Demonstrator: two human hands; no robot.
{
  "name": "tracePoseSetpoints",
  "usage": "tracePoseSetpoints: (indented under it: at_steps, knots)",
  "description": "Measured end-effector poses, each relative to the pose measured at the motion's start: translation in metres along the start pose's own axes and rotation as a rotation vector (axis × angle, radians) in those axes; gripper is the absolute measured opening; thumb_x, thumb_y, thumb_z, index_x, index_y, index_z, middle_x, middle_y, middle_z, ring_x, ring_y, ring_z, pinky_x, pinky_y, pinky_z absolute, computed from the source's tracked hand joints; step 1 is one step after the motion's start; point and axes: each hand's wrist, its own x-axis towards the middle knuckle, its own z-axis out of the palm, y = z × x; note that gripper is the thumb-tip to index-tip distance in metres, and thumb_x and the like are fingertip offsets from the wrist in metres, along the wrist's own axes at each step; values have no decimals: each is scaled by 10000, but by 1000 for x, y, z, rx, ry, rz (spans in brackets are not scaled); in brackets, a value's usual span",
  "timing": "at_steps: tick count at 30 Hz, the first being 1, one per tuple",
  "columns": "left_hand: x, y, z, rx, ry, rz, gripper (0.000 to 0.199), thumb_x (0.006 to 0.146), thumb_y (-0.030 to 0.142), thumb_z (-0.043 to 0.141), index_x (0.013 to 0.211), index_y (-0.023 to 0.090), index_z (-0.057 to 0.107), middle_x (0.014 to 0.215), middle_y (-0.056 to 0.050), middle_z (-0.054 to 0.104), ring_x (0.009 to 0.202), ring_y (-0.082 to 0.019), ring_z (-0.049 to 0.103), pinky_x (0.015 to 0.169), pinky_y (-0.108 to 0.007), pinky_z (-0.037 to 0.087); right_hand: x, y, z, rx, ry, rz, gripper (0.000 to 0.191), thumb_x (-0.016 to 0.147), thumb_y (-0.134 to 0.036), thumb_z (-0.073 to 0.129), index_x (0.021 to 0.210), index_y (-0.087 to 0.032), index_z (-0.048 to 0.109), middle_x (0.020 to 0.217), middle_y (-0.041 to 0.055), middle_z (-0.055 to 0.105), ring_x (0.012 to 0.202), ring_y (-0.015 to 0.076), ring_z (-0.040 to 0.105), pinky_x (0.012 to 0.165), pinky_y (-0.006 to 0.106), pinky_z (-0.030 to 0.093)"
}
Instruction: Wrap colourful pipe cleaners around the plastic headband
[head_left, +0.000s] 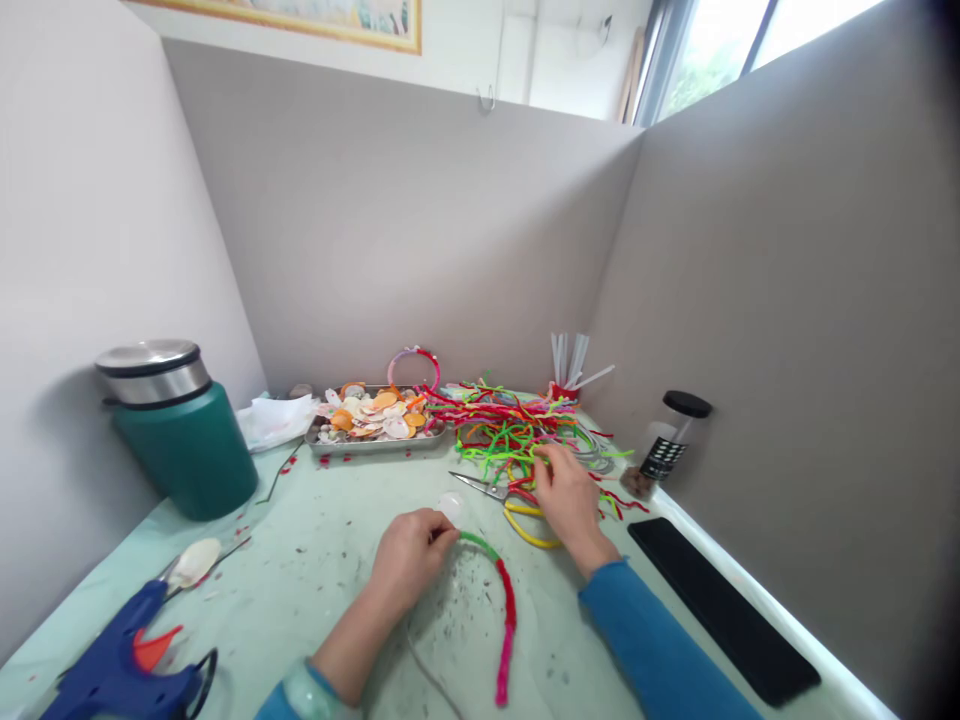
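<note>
My left hand (412, 555) is closed, thumb and fingers pinching the green end of a wire wrapped in pipe cleaners (510, 590). The wrapping runs from green through red to magenta and curves toward me. A bare grey stretch of wire (427, 665) trails below this hand. My right hand (568, 497) reaches into the near side of a pile of coloured pipe cleaners (502, 435), its curled fingertips closed on a green strand. Beneath and beside it lie scissors (534, 512) with yellow handles, blades pointing left. A small clear disc (451, 507) rests near my left fingers.
A tray of shells (375, 445) and a pink-red wrapped ring (415, 352) stand at the back. On the left are a green flask (187, 450) and a blue glue gun (112, 650). Glue sticks (570, 357), a jar (667, 445) and a black slab (720, 610) are right. Grey partitions enclose the table.
</note>
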Motion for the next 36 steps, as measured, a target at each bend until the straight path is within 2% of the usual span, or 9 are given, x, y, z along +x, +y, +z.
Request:
tracePoseSetpoints:
  at_steps: [4, 7, 10, 14, 18, 21, 24, 29, 36]
  knots:
    - [-2, 3, -2, 88, -16, 37, 194, 786, 242, 505, 753, 218, 694, 785, -28, 667, 714, -149, 580, 644, -232, 352, 5, 24, -1, -315, -124, 90, 233, 820, -187, 492, 1024, -166, 601, 998, 110, 623, 870, 239, 572, 681, 310, 366]
    - [-2, 5, -2, 132, -43, 45, 203, 797, 234, 499, 777, 228, 701, 806, -24, 664, 734, -149, 591, 654, -235, 364, 5, 27, 0, -408, -224, 108, 168, 840, -211, 489, 891, -177, 645, 859, 92, 641, 783, 224, 582, 632, 301, 341]
    - [-3, 5, -2, 167, -48, 55, 203, 803, 235, 501, 788, 237, 703, 823, -19, 661, 754, -150, 594, 663, -239, 374, 4, 23, -1, -377, -146, 39, 213, 878, -227, 452, 828, -191, 657, 808, 65, 632, 760, 199, 567, 634, 291, 331]
    - [-3, 4, -2, 140, 26, 88, 179, 790, 305, 543, 815, 228, 703, 865, -42, 649, 839, -180, 584, 717, -255, 392, -4, 4, -1, -195, 13, -213, 228, 901, -239, 441, 901, -188, 663, 788, 58, 606, 796, 186, 521, 708, 288, 338]
    - [3, 5, 0, -161, 79, 38, 278, 814, 400, 501, 821, 203, 698, 749, -41, 643, 694, -159, 576, 642, -246, 407, -19, -25, 3, -64, -32, -479, 197, 885, -213, 474, 921, -206, 669, 727, 53, 586, 747, 185, 475, 679, 306, 317]
    - [8, 2, 4, -515, 33, -145, 389, 803, 495, 477, 677, 165, 639, 442, 21, 491, 401, -96, 420, 430, -211, 321, -29, -44, 9, -26, -98, -609, 185, 883, -210, 485, 956, -222, 655, 692, 41, 581, 723, 184, 454, 674, 325, 299]
    - [11, -2, 5, -809, 44, -300, 402, 733, 544, 550, 650, 154, 597, 386, 63, 398, 327, -58, 299, 340, -187, 217, -36, -52, 16, 26, -164, -668, 202, 890, -203, 474, 1022, -213, 627, 697, 37, 593, 725, 183, 455, 684, 331, 305]
    - [14, -11, 0, -1086, 204, -338, 392, 675, 497, 644, 817, 132, 626, 639, 21, 563, 375, -28, 359, 330, -163, 258, -37, -42, 27, 145, -251, -571, 201, 901, -213, 458, 1022, -185, 616, 753, 50, 623, 744, 179, 499, 689, 310, 338]
    - [17, -19, -12, -1195, 469, -361, 369, 664, 455, 670, 834, 132, 615, 671, 28, 559, 396, -20, 391, 357, -158, 284, -33, -17, 32, 223, -376, -459, 194, 905, -213, 437, 894, -174, 627, 788, 58, 645, 726, 160, 569, 643, 251, 380]
